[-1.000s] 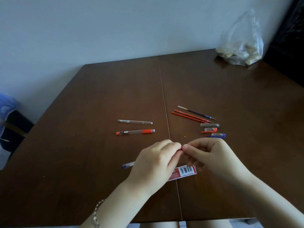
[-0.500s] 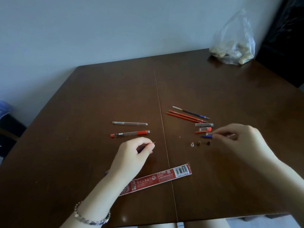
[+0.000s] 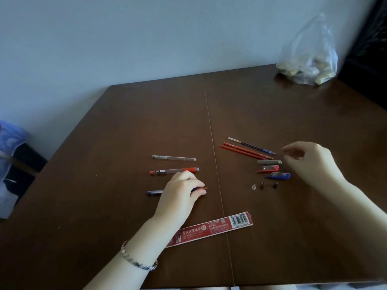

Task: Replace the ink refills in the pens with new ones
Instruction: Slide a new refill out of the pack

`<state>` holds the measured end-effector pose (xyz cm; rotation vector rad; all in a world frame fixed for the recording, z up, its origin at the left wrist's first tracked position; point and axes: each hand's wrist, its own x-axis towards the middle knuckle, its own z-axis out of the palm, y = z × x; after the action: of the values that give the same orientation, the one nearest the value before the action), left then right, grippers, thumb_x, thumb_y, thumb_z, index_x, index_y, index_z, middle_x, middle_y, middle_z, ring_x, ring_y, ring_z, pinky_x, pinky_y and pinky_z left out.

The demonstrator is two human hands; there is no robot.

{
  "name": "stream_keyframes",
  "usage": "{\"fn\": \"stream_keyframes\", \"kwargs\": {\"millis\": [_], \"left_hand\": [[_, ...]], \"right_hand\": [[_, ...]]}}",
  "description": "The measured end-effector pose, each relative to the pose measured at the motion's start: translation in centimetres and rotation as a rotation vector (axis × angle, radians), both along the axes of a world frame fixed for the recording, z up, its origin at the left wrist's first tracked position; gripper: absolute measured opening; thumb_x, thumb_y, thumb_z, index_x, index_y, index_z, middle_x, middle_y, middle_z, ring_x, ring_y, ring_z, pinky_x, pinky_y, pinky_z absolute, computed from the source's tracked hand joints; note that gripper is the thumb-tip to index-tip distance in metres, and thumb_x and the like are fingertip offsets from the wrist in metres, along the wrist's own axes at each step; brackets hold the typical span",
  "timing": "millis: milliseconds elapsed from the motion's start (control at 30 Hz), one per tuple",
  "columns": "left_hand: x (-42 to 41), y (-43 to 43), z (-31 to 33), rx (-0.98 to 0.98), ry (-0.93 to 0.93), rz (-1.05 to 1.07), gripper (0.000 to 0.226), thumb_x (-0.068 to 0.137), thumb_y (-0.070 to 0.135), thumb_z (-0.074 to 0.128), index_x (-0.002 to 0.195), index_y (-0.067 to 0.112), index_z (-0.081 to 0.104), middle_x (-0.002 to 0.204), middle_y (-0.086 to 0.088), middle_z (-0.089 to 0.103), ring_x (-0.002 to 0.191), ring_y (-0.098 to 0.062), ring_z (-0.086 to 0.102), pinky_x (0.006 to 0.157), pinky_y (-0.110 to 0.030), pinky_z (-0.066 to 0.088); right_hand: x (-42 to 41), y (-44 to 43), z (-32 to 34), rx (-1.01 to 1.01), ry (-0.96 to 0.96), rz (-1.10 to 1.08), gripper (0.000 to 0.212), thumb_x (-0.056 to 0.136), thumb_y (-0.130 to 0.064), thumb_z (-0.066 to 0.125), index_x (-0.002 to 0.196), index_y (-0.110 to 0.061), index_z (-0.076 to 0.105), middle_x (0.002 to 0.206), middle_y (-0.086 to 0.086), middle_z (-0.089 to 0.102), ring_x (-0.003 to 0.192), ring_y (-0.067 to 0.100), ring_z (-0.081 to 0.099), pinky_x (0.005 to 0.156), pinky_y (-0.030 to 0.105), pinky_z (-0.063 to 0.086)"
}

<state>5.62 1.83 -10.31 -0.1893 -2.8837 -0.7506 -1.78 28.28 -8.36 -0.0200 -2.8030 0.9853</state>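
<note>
My left hand (image 3: 181,190) pinches a blue pen (image 3: 154,192) lying flat on the table, its bare tip poking out past my fingers to the right. Just beyond it lie a red pen (image 3: 173,170) and a grey pen (image 3: 173,158). My right hand (image 3: 310,162) hovers with loosely curled fingers, holding nothing, beside three pen caps: grey (image 3: 269,162), red (image 3: 270,168) and blue (image 3: 279,175). Three loose refills (image 3: 247,150), two red and one dark blue, lie behind the caps. Three small tip cones (image 3: 262,186) sit in front of the caps.
A red refill wrapper (image 3: 211,228) with a barcode lies near the front of the brown table (image 3: 146,122). A clear plastic bag (image 3: 310,59) of pale items stands at the far right corner. A blue thing (image 3: 10,164) sits beside the table's left edge.
My hands separated from the middle. The left hand brought the blue pen down to the table on the left; the right hand moved right and back, past the caps.
</note>
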Motion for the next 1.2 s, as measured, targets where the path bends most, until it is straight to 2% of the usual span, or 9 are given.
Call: {"fn": "stream_keyframes", "kwargs": {"millis": [100,200,333,467,667,767,967,1067,1200], "left_hand": [[-0.6,-0.5,0.8,-0.028,0.053,0.006,0.029,0.083,0.027,0.061,0.110,0.016,0.062,0.109,-0.002,0.060,0.106,-0.017,0.050,0.086,-0.026,0.039],[-2.2,-1.9,1.4,-0.177,0.167,0.075,0.026,0.085,0.020,0.058,0.110,0.013,0.061,0.109,-0.006,0.062,0.104,-0.024,0.052,0.084,-0.033,0.042],[-3.4,-3.0,1.1,-0.347,0.040,0.087,0.024,0.090,0.023,0.051,0.111,0.016,0.058,0.116,-0.005,0.058,0.107,-0.024,0.046,0.087,-0.036,0.041],[-3.3,-2.8,0.5,-0.382,0.044,0.077,0.022,0.092,0.025,0.046,0.108,0.015,0.055,0.115,-0.006,0.058,0.109,-0.024,0.047,0.087,-0.033,0.040],[-0.9,-0.9,1.9,-0.117,0.116,0.070,0.026,0.092,0.023,0.043,0.115,0.013,0.047,0.106,-0.001,0.059,0.090,-0.013,0.057,0.073,-0.017,0.043],[1.0,0.9,2.8,-0.017,0.138,-0.013,0.022,0.091,0.022,0.046,0.111,0.014,0.046,0.092,0.003,0.053,0.071,-0.008,0.053,0.059,-0.007,0.037],[3.0,3.4,3.2,0.100,-0.144,-0.084,0.031,0.077,0.044,0.063,0.098,0.024,0.051,0.073,0.016,0.049,0.064,-0.003,0.048,0.056,-0.016,0.039],[3.0,3.7,3.1,0.154,-0.234,-0.083,0.045,0.072,0.048,0.066,0.110,0.027,0.052,0.090,0.016,0.057,0.077,-0.002,0.050,0.061,-0.014,0.039],[2.9,3.2,3.2,0.263,-0.163,-0.073,0.034,0.074,0.037,0.067,0.105,0.023,0.062,0.103,0.001,0.064,0.091,-0.010,0.057,0.073,-0.020,0.049]], "right_hand": [[1.5,-1.0,0.6,-0.001,0.016,0.095,0.019,0.080,-0.007,0.059,0.096,-0.014,0.069,0.090,0.003,0.065,0.082,0.017,0.058,0.072,0.027,0.042],[2.8,-1.7,1.0,-0.008,0.013,0.185,0.018,0.079,-0.006,0.062,0.088,-0.021,0.068,0.080,-0.011,0.063,0.073,0.005,0.056,0.065,0.011,0.040],[4.3,-2.3,0.9,0.009,0.015,0.269,0.019,0.076,-0.007,0.065,0.085,-0.022,0.071,0.083,-0.017,0.061,0.071,0.001,0.055,0.067,-0.002,0.037],[6.4,-2.9,0.3,0.055,-0.008,0.420,0.018,0.076,-0.010,0.067,0.086,-0.025,0.071,0.076,-0.016,0.060,0.081,-0.012,0.051,0.066,0.001,0.038],[9.1,-4.4,-0.2,0.075,-0.158,0.447,0.032,0.071,-0.050,0.065,0.098,-0.036,0.056,0.082,-0.017,0.054,0.071,0.003,0.054,0.060,0.015,0.045],[9.3,-4.9,-0.8,0.095,-0.141,0.394,0.037,0.071,-0.047,0.066,0.103,-0.033,0.055,0.082,-0.014,0.055,0.069,0.003,0.052,0.057,0.016,0.044],[9.0,-5.0,-0.9,-0.204,-0.224,0.349,0.023,0.076,-0.017,0.068,0.091,-0.033,0.060,0.071,-0.007,0.064,0.070,0.000,0.061,0.066,0.013,0.050],[8.7,-5.0,0.5,-0.492,-0.253,0.311,0.020,0.077,-0.010,0.066,0.090,-0.025,0.062,0.074,0.001,0.069,0.065,0.009,0.067,0.062,0.021,0.056],[8.3,-5.4,1.8,-0.701,-0.169,0.299,0.014,0.076,-0.003,0.066,0.083,-0.015,0.062,0.070,0.001,0.069,0.061,0.007,0.068,0.055,0.015,0.052]]}}
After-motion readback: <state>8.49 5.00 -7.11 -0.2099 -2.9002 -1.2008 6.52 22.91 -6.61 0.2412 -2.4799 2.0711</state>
